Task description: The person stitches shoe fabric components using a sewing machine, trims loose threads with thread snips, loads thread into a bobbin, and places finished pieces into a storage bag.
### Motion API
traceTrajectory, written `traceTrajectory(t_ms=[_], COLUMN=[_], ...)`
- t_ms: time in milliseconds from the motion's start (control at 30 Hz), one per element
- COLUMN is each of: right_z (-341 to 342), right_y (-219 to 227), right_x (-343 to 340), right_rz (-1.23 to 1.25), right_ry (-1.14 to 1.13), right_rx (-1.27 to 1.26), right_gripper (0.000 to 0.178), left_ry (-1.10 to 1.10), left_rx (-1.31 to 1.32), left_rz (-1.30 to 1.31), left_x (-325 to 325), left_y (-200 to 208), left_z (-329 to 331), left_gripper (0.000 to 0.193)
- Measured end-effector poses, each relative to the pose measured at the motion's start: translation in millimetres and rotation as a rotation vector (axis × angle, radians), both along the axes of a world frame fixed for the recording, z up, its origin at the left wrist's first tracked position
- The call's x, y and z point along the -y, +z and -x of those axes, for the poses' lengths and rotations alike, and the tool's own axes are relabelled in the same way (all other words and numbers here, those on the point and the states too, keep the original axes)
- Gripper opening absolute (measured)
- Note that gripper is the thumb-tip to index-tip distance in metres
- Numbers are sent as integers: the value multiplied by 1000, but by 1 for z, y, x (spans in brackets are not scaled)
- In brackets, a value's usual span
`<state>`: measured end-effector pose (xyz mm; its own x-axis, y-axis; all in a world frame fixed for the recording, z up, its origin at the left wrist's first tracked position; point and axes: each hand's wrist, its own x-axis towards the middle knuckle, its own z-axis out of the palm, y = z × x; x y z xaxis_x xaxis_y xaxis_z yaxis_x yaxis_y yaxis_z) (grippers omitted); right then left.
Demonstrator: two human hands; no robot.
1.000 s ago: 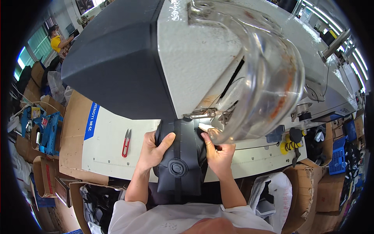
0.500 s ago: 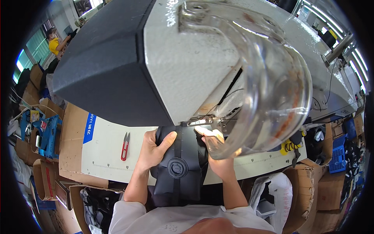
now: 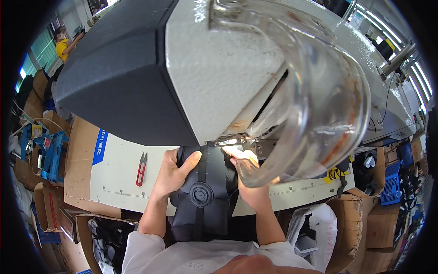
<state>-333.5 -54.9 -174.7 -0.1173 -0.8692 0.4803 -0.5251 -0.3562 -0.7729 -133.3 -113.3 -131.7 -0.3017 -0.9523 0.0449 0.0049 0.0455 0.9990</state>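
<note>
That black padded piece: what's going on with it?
The person's left hand holds the black padded piece from its left side, its far end beneath what looks like a sewing machine. The right hand, partly behind a clear guard, is at its right edge. Red-handled snips lie on the table to the left.

Overall illumination: bright indoor light, adequate at the worktop (image 3: 121, 187), which reads pale and evenly lit. Sources: ceiling tubes (image 3: 381, 23) at upper right, overexposed; daylight through windows (image 3: 43, 52) at upper left; a strong warm-white spot beneath the machine head (image 3: 219, 68), burnt out at its centre. Glare: streaks and reflections across the clear guard (image 3: 326, 114), obscuring detail behind it. Shadow: black cover (image 3: 121, 82) dark, low contrast; deep shade under the worktop's near edge. Black padded piece (image 3: 196, 171): faint sheen. Distortion: strong fisheye bending, the worktop edge curved, corners black. Far background soft, small detail indistinct.
</note>
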Motion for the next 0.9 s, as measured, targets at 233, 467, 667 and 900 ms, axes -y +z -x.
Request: traceTrajectory(t_ms=[233,467,667,900], right_z=[-4,-10,5,0], right_y=[8,18,7,28], right_x=[1,2,-19,-26], right_rz=[-57,-15,-242,-45], right_ry=[-52,62,335,238], right_rx=[33,310,751,431], right_gripper=[15,21,28,21], left_ry=[-49,95,-429,-703], left_rx=[104,435,542,814], left_rz=[92,243,686,909], left_x=[0,6,-56,-62], left_y=[11,10,78,48], left_z=[-3,-16,-36,-20], left_gripper=[25,36,83,83])
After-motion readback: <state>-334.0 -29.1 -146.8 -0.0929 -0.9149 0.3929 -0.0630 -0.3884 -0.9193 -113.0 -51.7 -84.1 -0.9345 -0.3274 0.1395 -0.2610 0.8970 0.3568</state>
